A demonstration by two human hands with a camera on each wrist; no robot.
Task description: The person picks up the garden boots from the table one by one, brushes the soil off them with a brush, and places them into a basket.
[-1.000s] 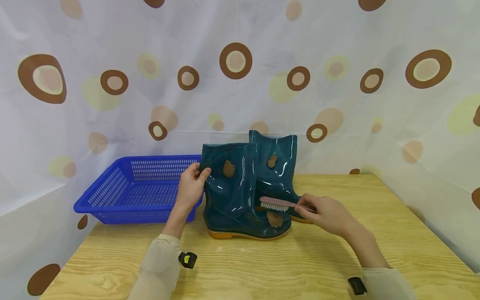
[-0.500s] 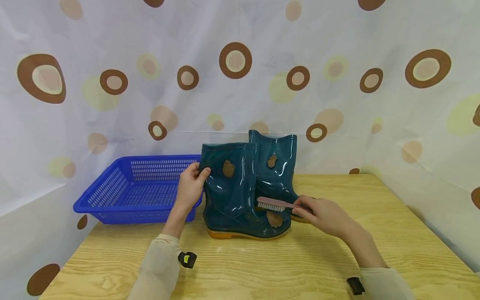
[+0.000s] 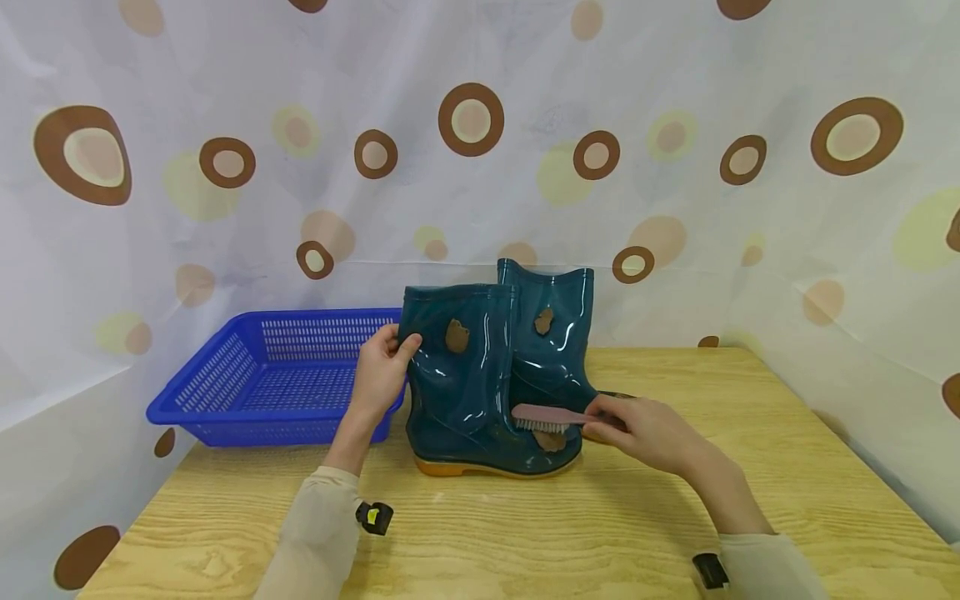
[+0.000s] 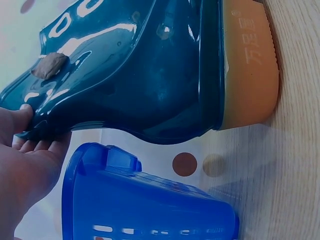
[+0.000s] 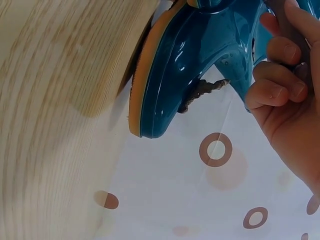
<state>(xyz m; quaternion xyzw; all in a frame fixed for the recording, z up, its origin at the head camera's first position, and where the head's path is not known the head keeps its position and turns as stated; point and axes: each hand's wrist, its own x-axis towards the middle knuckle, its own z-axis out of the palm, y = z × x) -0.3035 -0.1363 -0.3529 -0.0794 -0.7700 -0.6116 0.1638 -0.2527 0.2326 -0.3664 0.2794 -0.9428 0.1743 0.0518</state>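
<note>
A dark green rubber boot (image 3: 457,392) with an orange sole stands upright on the table. My left hand (image 3: 381,371) grips the back of its shaft, thumb on the near side. One brown mud-like patch (image 3: 457,336) sticks to the shaft, another brown patch (image 3: 551,443) to the foot. My right hand (image 3: 648,433) holds a pink brush (image 3: 547,414) by the handle; its white bristles are at the upper edge of the foot's patch. Behind stands a second green boot (image 3: 555,367), partly hidden, with a brown patch (image 3: 543,322) on its shaft.
A blue plastic basket (image 3: 281,429) with slotted walls stands left of the boots, close to my left hand. The wooden table (image 3: 465,542) runs beneath everything. A dotted white curtain (image 3: 525,217) hangs behind and along both sides.
The brush in my right hand has shifted slightly left, then down onto the foot's brown patch. My left hand and both boots have stayed in place.
</note>
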